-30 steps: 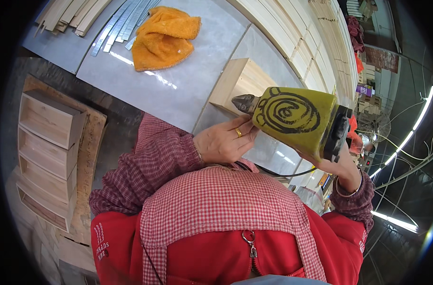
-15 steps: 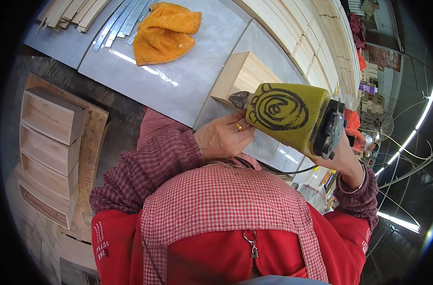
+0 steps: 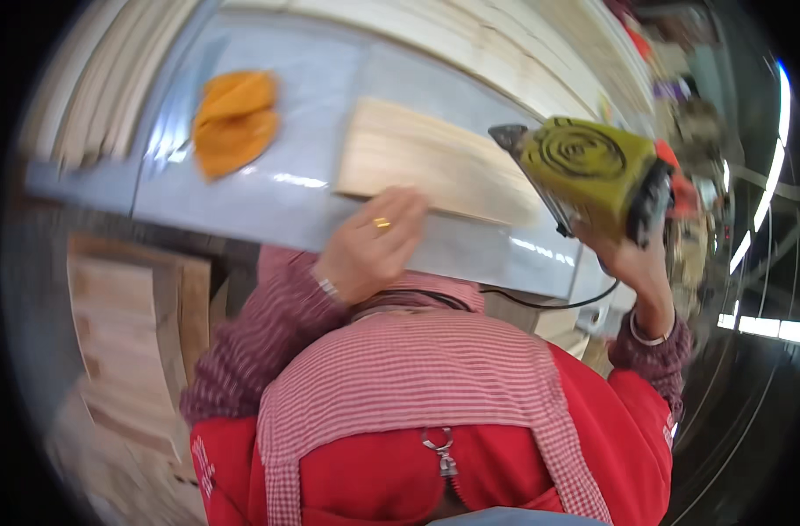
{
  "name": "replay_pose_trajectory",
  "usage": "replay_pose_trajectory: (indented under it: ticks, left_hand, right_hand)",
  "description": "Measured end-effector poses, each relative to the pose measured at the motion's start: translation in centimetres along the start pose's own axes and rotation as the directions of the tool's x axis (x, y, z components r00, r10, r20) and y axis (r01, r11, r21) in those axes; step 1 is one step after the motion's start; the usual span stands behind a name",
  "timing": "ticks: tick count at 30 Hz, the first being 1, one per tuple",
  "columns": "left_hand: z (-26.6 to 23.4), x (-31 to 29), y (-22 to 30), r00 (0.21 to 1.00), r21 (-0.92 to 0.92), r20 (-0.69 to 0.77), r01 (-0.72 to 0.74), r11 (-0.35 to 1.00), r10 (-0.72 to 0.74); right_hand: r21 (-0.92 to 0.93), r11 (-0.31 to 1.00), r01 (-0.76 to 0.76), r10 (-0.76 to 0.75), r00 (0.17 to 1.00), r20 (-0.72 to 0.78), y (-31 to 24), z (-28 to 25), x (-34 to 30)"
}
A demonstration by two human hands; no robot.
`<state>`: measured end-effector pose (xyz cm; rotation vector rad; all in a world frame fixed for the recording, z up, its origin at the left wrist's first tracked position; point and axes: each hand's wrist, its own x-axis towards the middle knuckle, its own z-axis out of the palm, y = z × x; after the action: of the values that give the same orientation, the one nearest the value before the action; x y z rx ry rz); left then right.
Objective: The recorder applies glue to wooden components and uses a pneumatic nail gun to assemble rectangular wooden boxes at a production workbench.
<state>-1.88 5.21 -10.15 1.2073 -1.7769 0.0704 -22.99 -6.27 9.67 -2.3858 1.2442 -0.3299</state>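
Note:
A pale wooden box lies on the grey tabletop with a broad flat face up, its right end smeared by motion. My left hand, with a gold ring, is at the box's near edge. Its fingers are together against that edge; the thumb is hidden. My right hand grips a yellow-green nail gun with black spiral markings, held up at the right. The gun's dark nose points left, over the box's right end and apart from my left hand. A black hose runs below the gun.
An orange cloth lies on the grey table to the left. Long wooden strips are at the far left, and stacked boards line the back. Open wooden boxes are stacked at lower left.
The box has turned from standing on edge to a broad face up. The nail gun has moved right, away from my left hand, which has shifted left. The view has swung.

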Motion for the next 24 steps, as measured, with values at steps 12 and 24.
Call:
replay_pose_trajectory:
  ticks: [12, 24]
  left_hand:
    - [2.2, 10.0, -3.2, 0.769, 0.182, 0.639, -0.112, 0.977, -0.030]
    - [1.5, 8.2, -1.4, 0.839, 0.356, 0.543, -0.249, 0.901, 0.017]
  right_hand:
    - [-0.145, 0.630, -0.763, 0.635, 0.614, -0.469, 23.7, -5.2, -12.9]
    - [-0.345, 0.301, -0.889, 0.712, 0.450, -0.539, 36.3, 0.8, -15.5]
